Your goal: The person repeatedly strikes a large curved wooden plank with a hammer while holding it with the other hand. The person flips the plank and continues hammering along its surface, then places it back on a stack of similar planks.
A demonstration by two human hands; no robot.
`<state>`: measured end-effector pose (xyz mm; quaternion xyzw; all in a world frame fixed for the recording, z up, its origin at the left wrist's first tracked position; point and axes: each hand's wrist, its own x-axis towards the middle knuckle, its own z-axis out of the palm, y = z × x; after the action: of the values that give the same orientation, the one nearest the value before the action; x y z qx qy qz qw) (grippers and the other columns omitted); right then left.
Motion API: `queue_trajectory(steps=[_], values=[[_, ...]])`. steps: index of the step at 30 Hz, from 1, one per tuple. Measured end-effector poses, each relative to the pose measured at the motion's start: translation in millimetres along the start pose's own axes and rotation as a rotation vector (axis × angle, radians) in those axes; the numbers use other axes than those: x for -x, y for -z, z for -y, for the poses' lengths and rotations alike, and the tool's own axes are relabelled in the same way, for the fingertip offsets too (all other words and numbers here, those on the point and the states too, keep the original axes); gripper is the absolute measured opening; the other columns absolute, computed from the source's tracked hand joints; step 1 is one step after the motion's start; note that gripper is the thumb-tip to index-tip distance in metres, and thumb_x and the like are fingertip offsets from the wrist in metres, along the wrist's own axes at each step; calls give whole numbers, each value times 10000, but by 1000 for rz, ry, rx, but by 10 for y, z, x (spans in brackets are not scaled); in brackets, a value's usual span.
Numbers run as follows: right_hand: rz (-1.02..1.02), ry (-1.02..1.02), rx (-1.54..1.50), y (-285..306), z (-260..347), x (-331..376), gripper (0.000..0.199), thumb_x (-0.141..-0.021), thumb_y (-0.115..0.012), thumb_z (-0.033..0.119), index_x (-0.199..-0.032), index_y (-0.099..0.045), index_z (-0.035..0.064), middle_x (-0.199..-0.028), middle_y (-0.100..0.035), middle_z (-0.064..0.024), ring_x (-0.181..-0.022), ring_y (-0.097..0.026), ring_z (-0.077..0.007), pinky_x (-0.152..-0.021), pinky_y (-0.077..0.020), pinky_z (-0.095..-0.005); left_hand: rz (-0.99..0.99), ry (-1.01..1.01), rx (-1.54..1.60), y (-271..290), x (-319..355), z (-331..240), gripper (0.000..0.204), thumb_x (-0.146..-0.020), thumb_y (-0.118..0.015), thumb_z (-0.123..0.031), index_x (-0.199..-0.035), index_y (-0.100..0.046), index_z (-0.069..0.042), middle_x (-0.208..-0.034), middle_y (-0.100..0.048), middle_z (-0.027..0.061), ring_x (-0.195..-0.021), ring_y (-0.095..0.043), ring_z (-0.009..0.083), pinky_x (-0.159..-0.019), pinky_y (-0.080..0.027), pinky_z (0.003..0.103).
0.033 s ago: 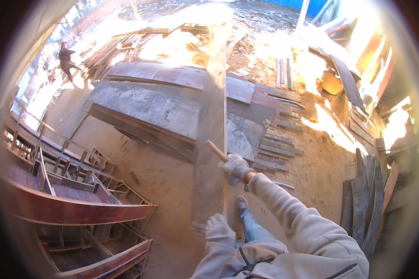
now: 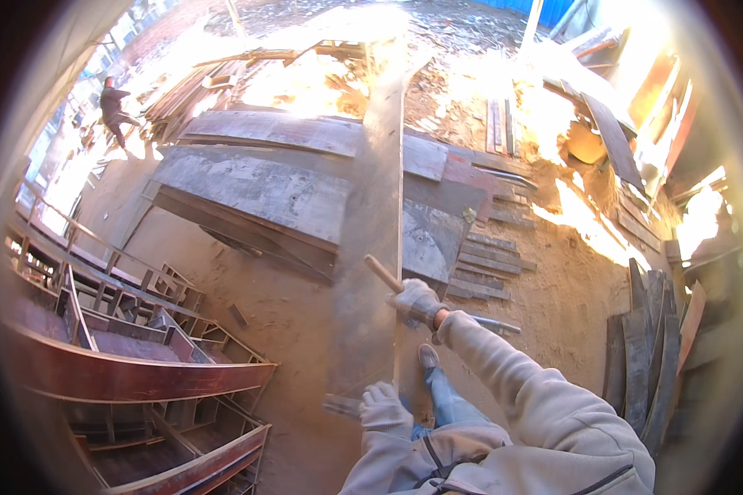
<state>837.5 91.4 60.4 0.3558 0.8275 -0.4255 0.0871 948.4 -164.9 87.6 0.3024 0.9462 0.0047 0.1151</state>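
Observation:
A long, narrow grey-brown board [image 2: 370, 214] runs from near my body out across the yard. My left hand [image 2: 385, 409], in a light work glove, is closed at the board's near end, beside a short grey piece [image 2: 343, 406]. In my gloved right hand [image 2: 419, 302] is a tool with a round wooden handle [image 2: 383, 273]. That handle slants up and left over the board's right edge. The tool's other end is hidden by my hand and sleeve. A metal bar or tube [image 2: 495, 324] shows just beyond my right wrist; I cannot tell whether it belongs to the tool.
Large weathered panels [image 2: 248, 186] lie stacked ahead, with short planks [image 2: 491, 264] to their right. Reddish framed forms [image 2: 149, 375] stand at left. Dark boards [image 2: 644, 346] lean at right. Another person [image 2: 113, 111] is far left. My shoe [image 2: 428, 356] rests on sandy ground.
The board's near end and my left hand have shifted slightly left. My right hand keeps its grip on the wooden handle and has barely moved.

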Motion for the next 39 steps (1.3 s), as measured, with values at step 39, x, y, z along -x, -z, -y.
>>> queue_trajectory(steps=[39], values=[[-159,70,-1467,820,-282,490,463,-1067,-601,432,-1292,-625,28,-1000,-666,-102,-903,-645,-280,-861,-551,-468,721,262,1858,-195,-2197,-516,478,-1074,-613,-257,-1526,-524,-130,-1337,-655,155,-952,-713,240,-616,-596,376]])
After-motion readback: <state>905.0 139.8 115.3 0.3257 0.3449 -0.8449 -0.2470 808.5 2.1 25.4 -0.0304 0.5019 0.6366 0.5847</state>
